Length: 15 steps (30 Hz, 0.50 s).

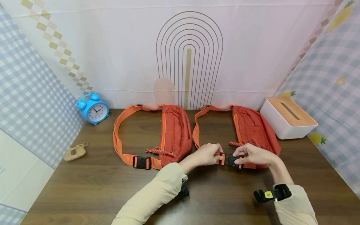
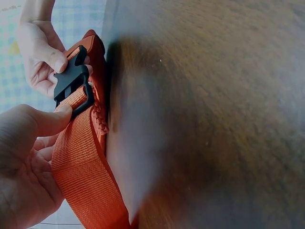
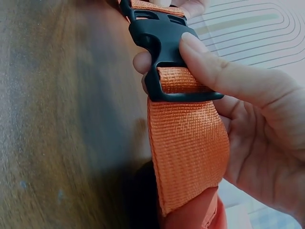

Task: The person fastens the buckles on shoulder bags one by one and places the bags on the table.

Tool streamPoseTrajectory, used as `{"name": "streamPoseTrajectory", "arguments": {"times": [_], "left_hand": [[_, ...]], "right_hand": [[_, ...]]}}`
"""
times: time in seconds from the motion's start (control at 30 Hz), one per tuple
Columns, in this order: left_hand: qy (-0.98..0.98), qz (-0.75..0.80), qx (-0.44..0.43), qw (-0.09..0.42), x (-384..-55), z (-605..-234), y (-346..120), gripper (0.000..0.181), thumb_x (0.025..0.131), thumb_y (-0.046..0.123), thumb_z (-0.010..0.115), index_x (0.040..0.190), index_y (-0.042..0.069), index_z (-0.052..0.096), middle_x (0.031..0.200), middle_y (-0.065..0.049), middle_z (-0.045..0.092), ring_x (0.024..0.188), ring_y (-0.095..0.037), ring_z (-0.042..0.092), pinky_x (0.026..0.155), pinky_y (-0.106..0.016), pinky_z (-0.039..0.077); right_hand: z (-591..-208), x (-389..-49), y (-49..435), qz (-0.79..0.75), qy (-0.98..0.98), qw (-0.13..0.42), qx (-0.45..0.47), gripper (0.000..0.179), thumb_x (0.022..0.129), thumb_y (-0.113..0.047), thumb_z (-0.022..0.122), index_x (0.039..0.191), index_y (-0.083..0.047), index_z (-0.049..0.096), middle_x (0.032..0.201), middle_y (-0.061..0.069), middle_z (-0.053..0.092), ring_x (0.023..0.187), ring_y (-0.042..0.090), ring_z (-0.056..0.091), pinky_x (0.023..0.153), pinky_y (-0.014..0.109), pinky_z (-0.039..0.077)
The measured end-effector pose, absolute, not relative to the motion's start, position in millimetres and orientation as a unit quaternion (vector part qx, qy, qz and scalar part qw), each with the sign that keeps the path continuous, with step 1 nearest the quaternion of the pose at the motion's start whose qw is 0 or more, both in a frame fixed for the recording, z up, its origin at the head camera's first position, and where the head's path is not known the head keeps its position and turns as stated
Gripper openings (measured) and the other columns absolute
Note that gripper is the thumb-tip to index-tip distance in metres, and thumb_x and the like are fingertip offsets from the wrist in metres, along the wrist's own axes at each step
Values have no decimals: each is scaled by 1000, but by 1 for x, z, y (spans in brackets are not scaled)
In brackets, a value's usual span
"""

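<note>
A red waist bag point(image 1: 254, 125) with an orange strap point(image 1: 197, 128) lies at the right of the table. My left hand point(image 1: 207, 154) pinches the strap where it enters one end of the black side-release buckle point(image 2: 71, 78), thumb at the end bar. My right hand point(image 1: 254, 155) grips the buckle's other half point(image 3: 164, 40) between thumb and fingers. Both halves meet in line, held just above the tabletop; whether they are fully latched I cannot tell. A braided zipper pull point(image 1: 235, 144) hangs behind the buckle.
Left of my hands lies a second red waist bag point(image 1: 175, 134), its black buckle point(image 1: 142, 162) joined. A blue alarm clock point(image 1: 94, 109) and a small beige item point(image 1: 75, 152) are at the far left. A white tissue box with a wooden lid point(image 1: 289, 120) stands at the back right.
</note>
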<state>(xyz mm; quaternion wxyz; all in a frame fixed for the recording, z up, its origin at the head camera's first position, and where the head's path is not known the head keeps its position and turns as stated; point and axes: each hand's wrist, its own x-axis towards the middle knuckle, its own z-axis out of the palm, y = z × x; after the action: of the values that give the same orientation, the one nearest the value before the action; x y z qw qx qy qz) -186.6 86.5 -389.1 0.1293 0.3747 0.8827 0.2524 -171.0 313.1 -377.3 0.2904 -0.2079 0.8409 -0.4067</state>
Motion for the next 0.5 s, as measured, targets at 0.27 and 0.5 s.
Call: {"name": "streamPoseTrajectory", "arguments": {"times": [0.27,0.5], "left_hand": [[879,262,380,124,-187,-390,84,20,89,21,59,104,9,59,71,3,55,57,-7,45,51,-16,33],[880,255,382,117,-189,-392,83,18,89,22,59,103,10,59,72,3,56,58,-7,46,51,-15,34]], "right_hand": [[-378,-172,309,-398,849,274,-214,25,83,-22,67,95,0,61,74,5,66,65,11,61,68,22,46],[-377,-174,306,-390,852,279,-210,26,82,-22,68,95,0,61,71,5,66,67,11,60,71,22,43]]}}
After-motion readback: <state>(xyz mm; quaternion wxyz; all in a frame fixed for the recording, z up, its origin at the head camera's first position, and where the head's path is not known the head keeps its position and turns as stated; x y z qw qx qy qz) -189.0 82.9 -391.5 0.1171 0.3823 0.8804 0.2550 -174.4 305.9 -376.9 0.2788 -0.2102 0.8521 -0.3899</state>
